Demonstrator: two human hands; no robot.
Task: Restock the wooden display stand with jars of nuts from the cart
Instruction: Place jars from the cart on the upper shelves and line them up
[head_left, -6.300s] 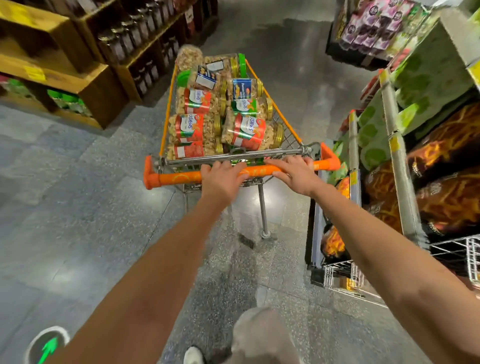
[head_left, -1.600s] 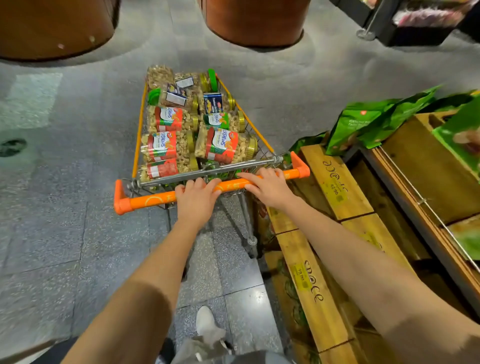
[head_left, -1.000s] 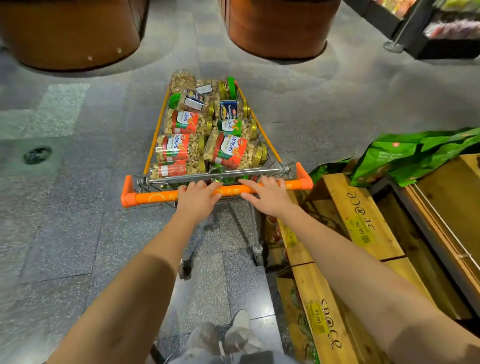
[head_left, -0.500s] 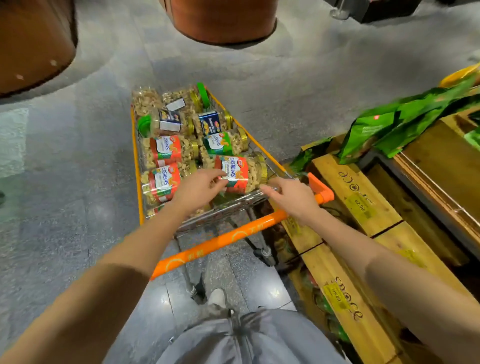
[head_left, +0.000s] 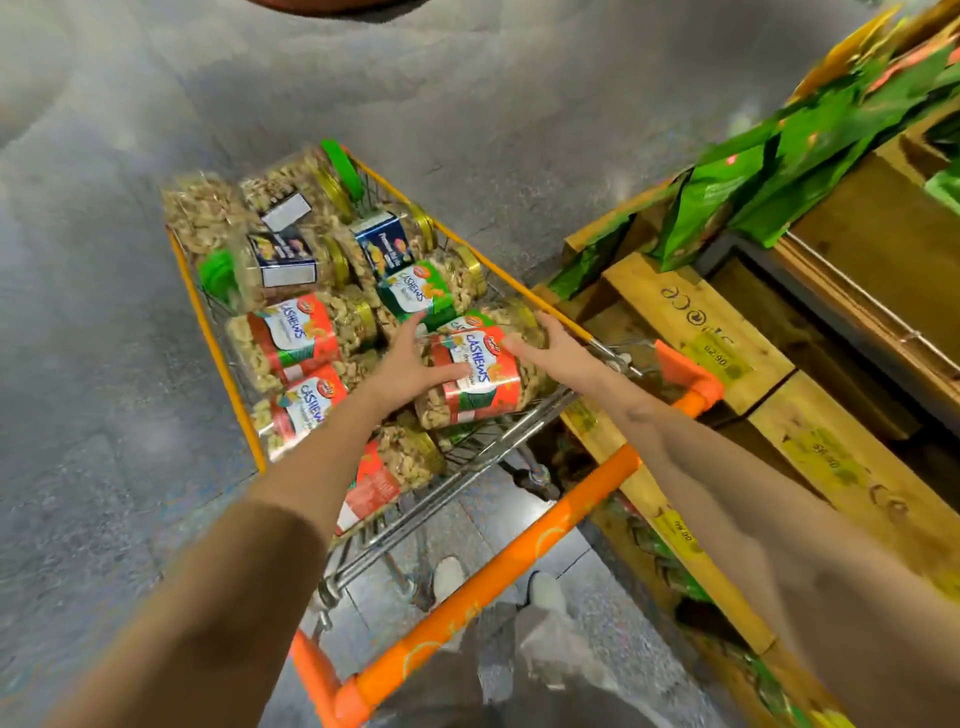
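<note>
Grey stone floor (head_left: 104, 364) filled most of the frame. Wooden display stand (head_left: 727, 322) ran along the right side, stepped plank tiers. Cart (head_left: 228, 374) sat just beside the stand's left edge, orange handle (head_left: 519, 561) nearest the person, basket angled away to the upper left. Green bags (head_left: 779, 171) lay piled on the stand's upper tier, blurred. Basket was packed with clear jars (head_left: 291, 343) of nuts, all on their sides: red-and-green cashew labels in the near rows, blue labels further back, green lids at the far end. One cashew jar (head_left: 483, 379) lay on top of the pile at the near right corner of the basket, label up, not on the stand. Left hand (head_left: 410, 369) was on that jar's left end, fingers spread and mostly straight, thumb across the label. Right hand (head_left: 556, 353) was on its right end, fingers also spread, pressing in. Jar was squeezed between two flat palms, no curled grip visible. Motion blur: could not tell if it was lifted off the jars below. Yellow price tags (head_left: 714, 356) sat on the plank fronts.
</note>
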